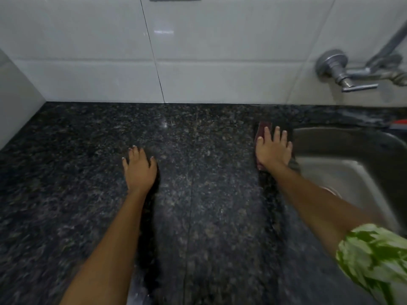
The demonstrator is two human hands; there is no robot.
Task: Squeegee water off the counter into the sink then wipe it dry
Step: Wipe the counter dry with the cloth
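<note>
Both hands lie flat with straight fingers on the dark table, the left hand bare at nine o'clock, the right hand pressing a reddish cloth beside the sink at three o'clock, so drying seems under way, not finished.

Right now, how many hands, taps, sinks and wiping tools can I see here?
Hands: 2, left hand flat on the counter, right hand pressing the tool
Taps: 1
Sinks: 1
Wiping tools: 1, dark red
Total: 5
</note>
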